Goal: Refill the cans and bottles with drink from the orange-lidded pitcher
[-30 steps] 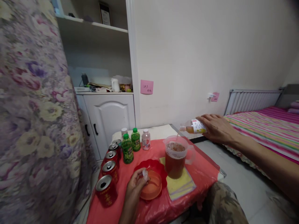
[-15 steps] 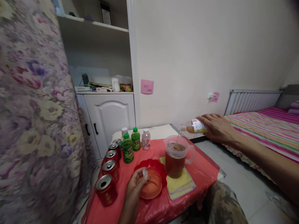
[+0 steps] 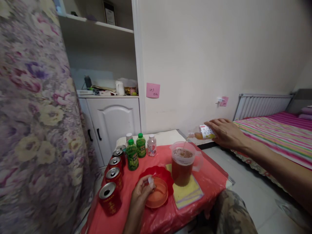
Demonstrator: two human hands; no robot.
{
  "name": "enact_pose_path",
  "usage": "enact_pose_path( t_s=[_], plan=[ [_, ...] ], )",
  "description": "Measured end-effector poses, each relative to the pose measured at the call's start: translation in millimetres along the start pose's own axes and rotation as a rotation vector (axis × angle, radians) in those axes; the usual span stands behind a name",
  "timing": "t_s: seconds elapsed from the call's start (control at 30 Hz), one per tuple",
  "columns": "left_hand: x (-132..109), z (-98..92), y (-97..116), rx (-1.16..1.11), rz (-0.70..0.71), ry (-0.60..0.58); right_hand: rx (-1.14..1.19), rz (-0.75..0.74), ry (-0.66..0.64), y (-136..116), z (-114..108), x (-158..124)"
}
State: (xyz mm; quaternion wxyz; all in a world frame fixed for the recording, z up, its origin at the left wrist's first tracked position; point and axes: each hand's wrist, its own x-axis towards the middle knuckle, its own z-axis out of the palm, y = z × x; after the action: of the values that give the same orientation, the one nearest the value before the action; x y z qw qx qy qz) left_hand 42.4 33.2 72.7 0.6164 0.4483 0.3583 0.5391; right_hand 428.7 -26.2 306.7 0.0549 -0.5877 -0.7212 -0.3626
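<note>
My right hand (image 3: 223, 131) is wrapped round a clear tea bottle (image 3: 203, 132) with a white label, tipped nearly level with its mouth to the left. A thin stream of tea runs from it into a translucent plastic pitcher (image 3: 182, 167), mostly filled with brown liquid under froth. The pitcher stands on a folded yellow cloth (image 3: 187, 195). Between the thumb and fingers of my left hand (image 3: 140, 191) is a small whitish bottle cap (image 3: 150, 180). That hand is at the left edge of an orange bowl (image 3: 159, 196), which sits in a red scalloped dish (image 3: 152, 171).
Several red drink cans (image 3: 110, 198) line the table's left side. Behind them stand green bottles (image 3: 132, 156) and a clear bottle with a white cap (image 3: 151, 146). Red plastic sheeting (image 3: 207, 182) covers the table. A floral curtain (image 3: 36, 113) hangs left; a bed (image 3: 273, 136) is at right.
The stream keeps running from the tea bottle into the pitcher. Both hands hold nearly the same positions; the whole view has shifted very slightly.
</note>
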Motion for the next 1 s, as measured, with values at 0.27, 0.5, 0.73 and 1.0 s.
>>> enact_pose_path(
  t_s=[0.27, 0.5, 0.73, 1.0],
  plan=[
    [-1.0, 2.4, 2.3, -0.029, -0.010, 0.018, -0.023, -0.018, 0.012, 2.0, 1.2, 0.0],
    [-2.5, 4.0, 4.4, -0.025, -0.005, 0.041, -0.020, -0.025, 0.021, 0.7, 0.5, 1.6],
    [-2.7, 3.7, 4.7, -0.027, -0.004, 0.023, -0.020, -0.040, 0.018, -2.4, -1.7, 4.7],
    [-4.1, 4.7, 7.4, -0.045, -0.010, 0.031, -0.051, -0.065, 0.032, -4.0, -0.3, 8.9]
  ],
)
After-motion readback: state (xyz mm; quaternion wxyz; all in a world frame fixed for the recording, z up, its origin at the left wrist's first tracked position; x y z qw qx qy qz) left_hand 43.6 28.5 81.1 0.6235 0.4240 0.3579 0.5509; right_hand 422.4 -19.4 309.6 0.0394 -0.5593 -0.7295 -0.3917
